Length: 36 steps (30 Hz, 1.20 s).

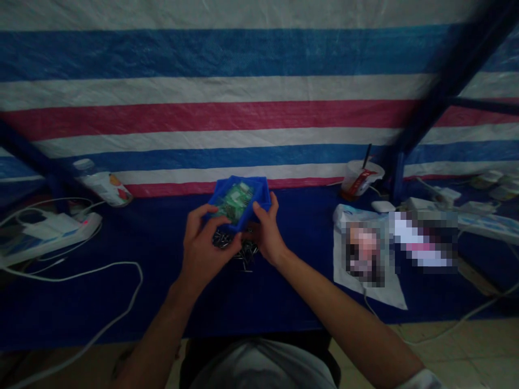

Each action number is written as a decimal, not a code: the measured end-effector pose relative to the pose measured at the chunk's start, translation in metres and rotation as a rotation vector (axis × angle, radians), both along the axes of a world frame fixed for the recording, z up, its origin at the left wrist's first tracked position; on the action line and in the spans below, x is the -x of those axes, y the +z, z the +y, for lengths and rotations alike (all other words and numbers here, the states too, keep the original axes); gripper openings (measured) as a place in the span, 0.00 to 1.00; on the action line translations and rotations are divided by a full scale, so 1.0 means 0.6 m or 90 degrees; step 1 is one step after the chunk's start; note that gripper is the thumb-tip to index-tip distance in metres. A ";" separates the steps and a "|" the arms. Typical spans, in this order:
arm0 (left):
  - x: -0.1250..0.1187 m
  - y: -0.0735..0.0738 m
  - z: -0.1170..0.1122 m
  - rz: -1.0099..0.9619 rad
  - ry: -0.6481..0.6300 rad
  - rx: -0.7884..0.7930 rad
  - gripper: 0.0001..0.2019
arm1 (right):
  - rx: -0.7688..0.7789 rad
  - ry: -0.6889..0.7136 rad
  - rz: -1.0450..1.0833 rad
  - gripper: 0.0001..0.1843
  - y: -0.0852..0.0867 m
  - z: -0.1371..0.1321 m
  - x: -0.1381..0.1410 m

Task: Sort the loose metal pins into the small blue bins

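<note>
striped tarp point(259, 124) behind a navy-covered table point(121, 302), head view: a blue plastic bin point(259, 188) held up between both hands
left hand point(205, 246) and right hand point(267, 229) gripped its near corners, green circuit boards point(234, 201) inside, just above a heap of dark metal screws point(243, 255)

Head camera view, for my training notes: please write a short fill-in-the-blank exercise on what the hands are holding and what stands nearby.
The left hand and the right hand grip a ____ plastic bin between them.
The green items inside the bin look like ____.
A plastic cup with a straw stands on the ____ side of the view.

Missing words: blue; circuit boards; right.
</note>
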State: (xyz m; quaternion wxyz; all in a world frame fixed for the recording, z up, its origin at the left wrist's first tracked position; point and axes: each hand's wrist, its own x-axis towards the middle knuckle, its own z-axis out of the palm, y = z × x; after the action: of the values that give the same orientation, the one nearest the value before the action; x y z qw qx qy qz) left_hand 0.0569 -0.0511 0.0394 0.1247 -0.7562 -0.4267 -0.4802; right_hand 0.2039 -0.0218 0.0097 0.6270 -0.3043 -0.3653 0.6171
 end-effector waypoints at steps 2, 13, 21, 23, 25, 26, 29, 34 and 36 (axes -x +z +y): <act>-0.025 -0.012 -0.004 0.001 -0.049 0.010 0.11 | -0.014 -0.076 0.032 0.45 -0.005 0.007 -0.004; 0.051 -0.042 0.019 0.227 -0.170 0.091 0.44 | -0.114 -0.304 -0.142 0.40 -0.024 0.020 -0.033; 0.087 -0.097 0.021 0.285 -0.142 0.209 0.55 | -0.147 -0.380 -0.251 0.42 -0.018 0.007 -0.030; 0.081 -0.100 0.021 0.300 -0.132 0.230 0.54 | -0.152 -0.383 -0.271 0.42 -0.019 0.005 -0.029; 0.076 -0.100 0.021 0.314 -0.118 0.253 0.54 | -0.170 -0.382 -0.300 0.42 -0.021 0.003 -0.027; 0.074 -0.099 0.020 0.316 -0.112 0.264 0.53 | -0.184 -0.380 -0.317 0.42 -0.022 0.001 -0.026; 0.071 -0.099 0.019 0.294 -0.098 0.292 0.55 | -0.222 -0.385 -0.357 0.43 -0.025 -0.003 -0.024; 0.070 -0.104 0.019 0.264 -0.083 0.332 0.58 | -0.243 -0.385 -0.400 0.45 -0.029 -0.009 -0.019; 0.071 -0.107 0.021 0.256 -0.080 0.336 0.58 | -0.259 -0.379 -0.418 0.45 -0.031 -0.010 -0.018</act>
State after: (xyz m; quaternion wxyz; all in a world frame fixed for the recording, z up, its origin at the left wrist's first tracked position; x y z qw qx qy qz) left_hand 0.0143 -0.0385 -0.0248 -0.0239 -0.8667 -0.4558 -0.2012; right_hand 0.2147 -0.0278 -0.0091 0.6747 -0.4456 -0.5540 0.1982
